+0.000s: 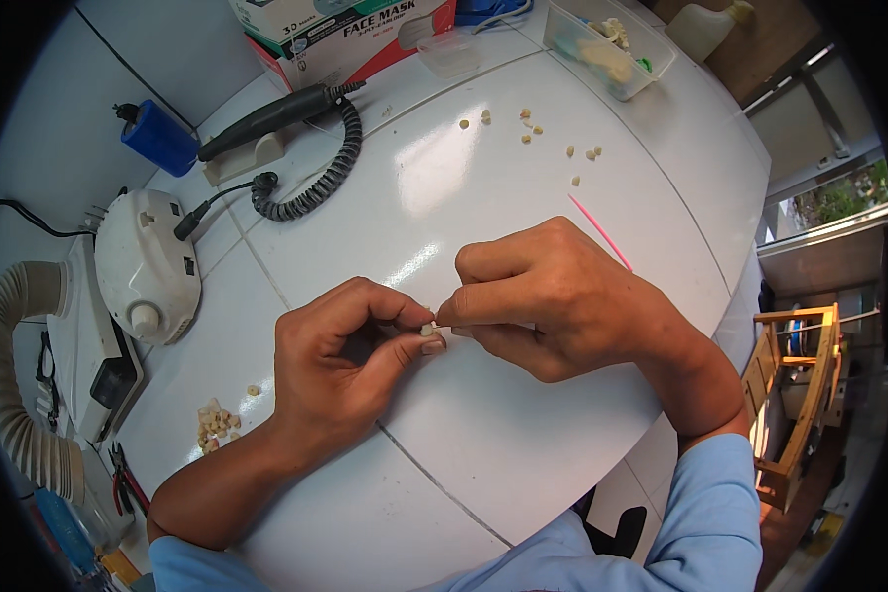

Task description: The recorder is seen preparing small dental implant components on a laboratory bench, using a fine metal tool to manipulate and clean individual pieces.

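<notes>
My left hand [340, 375] pinches a small cream-coloured piece [426, 330] between thumb and forefinger at the middle of the view. My right hand [543, 306] is closed beside it, its fingertips at the piece; whatever they grip is too small to make out. Beyond the right hand lies a thin pink stick [599, 230]. Small beige pieces [526, 127] are scattered toward the back. A heap of similar pieces [217, 424] sits left of my left forearm, with a single one [254, 391] just apart from it.
A white tiled table [464, 464] holds a control box [148, 266], a black handpiece [266, 120] with coiled cord, a blue container [158, 136], a boxed package [345, 30] and a plastic tub [610, 59]. A ridged hose [20, 365] and pliers [126, 479] are left; a wooden frame [789, 395] stands right.
</notes>
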Tool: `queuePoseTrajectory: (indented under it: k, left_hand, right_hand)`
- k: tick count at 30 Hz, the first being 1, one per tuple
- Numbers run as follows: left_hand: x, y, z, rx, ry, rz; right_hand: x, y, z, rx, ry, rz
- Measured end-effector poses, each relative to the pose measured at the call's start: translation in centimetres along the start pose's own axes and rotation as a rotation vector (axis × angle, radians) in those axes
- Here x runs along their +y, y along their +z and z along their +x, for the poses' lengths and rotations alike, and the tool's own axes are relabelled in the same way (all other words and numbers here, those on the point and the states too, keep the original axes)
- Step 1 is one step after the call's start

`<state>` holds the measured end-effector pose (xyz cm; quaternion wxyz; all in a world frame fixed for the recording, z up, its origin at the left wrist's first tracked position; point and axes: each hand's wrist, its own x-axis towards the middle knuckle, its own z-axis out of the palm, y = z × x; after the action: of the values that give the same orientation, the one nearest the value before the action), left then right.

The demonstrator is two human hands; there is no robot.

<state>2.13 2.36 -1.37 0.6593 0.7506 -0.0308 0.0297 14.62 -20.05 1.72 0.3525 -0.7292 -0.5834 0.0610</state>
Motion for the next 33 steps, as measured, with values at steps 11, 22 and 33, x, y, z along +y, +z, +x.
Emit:
queuePoseTrajectory:
  k: [11, 22, 33]
  left_hand:
    - [-0.07, 0.06, -0.04, 0.012, -0.035, -0.017]
    - [-0.07, -0.05, 0.07, -0.010, 0.024, 0.056]
    - [-0.05, 0.11, -0.05, 0.006, -0.013, -0.050]
  right_hand:
    - [-0.36, 0.37, 0.15, 0.080, 0.002, -0.053]
    - [-0.24, -0.05, -0.01, -0.047, 0.003, -0.001]
    - [-0.61, 0.12, 0.16, 0.001, -0.003, -0.074]
